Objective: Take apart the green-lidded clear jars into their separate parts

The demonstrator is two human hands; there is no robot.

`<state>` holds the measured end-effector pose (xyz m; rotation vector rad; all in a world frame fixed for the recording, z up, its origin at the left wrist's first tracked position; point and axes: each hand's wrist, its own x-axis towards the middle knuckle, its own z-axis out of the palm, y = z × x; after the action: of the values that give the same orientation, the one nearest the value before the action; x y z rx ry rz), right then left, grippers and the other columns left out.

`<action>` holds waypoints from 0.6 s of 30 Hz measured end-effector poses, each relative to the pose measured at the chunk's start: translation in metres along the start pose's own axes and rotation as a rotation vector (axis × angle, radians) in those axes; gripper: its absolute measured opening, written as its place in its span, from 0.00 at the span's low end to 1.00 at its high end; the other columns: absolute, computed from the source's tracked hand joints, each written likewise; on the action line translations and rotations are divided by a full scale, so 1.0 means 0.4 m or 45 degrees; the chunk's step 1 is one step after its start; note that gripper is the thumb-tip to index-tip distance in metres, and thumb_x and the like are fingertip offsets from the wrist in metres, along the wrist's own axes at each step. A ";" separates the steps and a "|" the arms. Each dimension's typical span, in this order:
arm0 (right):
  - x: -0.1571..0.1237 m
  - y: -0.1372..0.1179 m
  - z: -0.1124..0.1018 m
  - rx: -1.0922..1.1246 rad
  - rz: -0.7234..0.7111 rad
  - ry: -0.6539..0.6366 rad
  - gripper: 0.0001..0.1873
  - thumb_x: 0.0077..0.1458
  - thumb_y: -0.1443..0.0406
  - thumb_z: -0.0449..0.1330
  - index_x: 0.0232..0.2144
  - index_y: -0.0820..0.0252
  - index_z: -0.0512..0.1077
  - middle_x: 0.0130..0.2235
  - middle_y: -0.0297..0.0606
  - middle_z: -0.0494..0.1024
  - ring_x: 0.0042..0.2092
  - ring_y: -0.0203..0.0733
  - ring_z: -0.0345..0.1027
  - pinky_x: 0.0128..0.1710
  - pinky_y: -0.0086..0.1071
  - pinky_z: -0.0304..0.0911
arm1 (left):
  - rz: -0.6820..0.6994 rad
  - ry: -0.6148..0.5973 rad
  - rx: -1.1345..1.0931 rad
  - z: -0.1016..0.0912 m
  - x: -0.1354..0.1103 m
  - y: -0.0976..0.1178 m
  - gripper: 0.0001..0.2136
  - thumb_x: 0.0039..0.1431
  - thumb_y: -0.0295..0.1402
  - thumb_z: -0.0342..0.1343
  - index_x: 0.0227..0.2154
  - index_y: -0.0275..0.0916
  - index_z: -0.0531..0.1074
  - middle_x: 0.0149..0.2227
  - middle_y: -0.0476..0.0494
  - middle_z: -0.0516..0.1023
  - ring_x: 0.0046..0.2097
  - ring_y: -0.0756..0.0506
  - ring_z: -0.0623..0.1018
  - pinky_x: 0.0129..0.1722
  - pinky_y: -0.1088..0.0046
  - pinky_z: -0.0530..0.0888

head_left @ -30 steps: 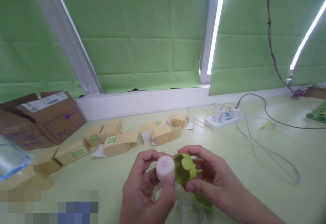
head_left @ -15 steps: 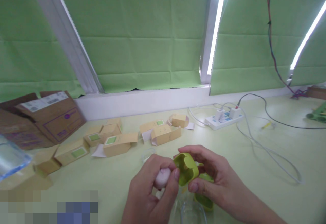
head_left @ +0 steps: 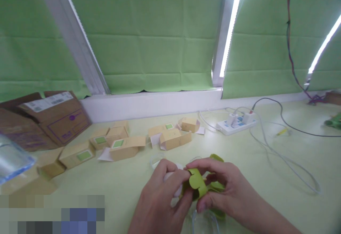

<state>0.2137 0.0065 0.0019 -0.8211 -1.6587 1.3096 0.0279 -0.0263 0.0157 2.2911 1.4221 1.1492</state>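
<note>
Between the fingers of my left hand [head_left: 161, 200] is a small white rounded object [head_left: 178, 190], mostly hidden by the fingers. My right hand [head_left: 229, 182] pinches a yellow-green soft cover [head_left: 197, 181] with a cut-out edge. The white object is up against the cover's left side, and left fingertips touch the cover too; whether it is inside, I cannot tell. Another yellow-green piece [head_left: 217, 157] shows behind my right hand. Below the hands lies a clear plastic container [head_left: 205, 223], cut off by the bottom edge. A clear ring-like piece [head_left: 154, 160] lies behind my left hand.
Several small tan boxes [head_left: 128, 148], some with flaps open, lie across the table's left and middle. A large brown carton [head_left: 66, 120] stands at the back left. A white power strip [head_left: 236, 124] with plugs and loose cables [head_left: 290, 164] is at the right.
The white object has come up against the cover, and the cover has turned in my right hand so its hollow faces me less. My left fingers have closed further over both.
</note>
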 end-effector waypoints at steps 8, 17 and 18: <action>-0.001 -0.004 -0.001 -0.055 -0.072 -0.041 0.32 0.38 0.75 0.76 0.46 0.47 0.78 0.38 0.26 0.83 0.37 0.36 0.76 0.39 0.25 0.73 | 0.116 -0.058 0.083 -0.004 -0.003 -0.002 0.09 0.59 0.21 0.53 0.36 0.42 0.72 0.35 0.48 0.73 0.36 0.46 0.75 0.35 0.72 0.71; -0.002 -0.012 -0.005 -0.134 -0.086 -0.018 0.32 0.39 0.76 0.75 0.46 0.45 0.78 0.38 0.24 0.83 0.37 0.35 0.75 0.40 0.24 0.72 | 0.111 -0.045 0.107 -0.007 -0.005 -0.002 0.07 0.59 0.22 0.55 0.35 0.41 0.74 0.35 0.47 0.74 0.35 0.45 0.75 0.33 0.70 0.71; -0.003 -0.014 -0.005 -0.133 -0.083 -0.014 0.32 0.39 0.75 0.76 0.46 0.46 0.78 0.38 0.24 0.83 0.37 0.35 0.75 0.40 0.24 0.72 | 0.112 -0.039 0.095 -0.007 -0.005 -0.003 0.07 0.59 0.22 0.56 0.35 0.41 0.74 0.35 0.47 0.74 0.35 0.45 0.76 0.33 0.70 0.71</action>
<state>0.2160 0.0051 0.0072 -0.8155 -1.7599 1.1933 0.0248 -0.0280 0.0160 2.4342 1.3881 1.0974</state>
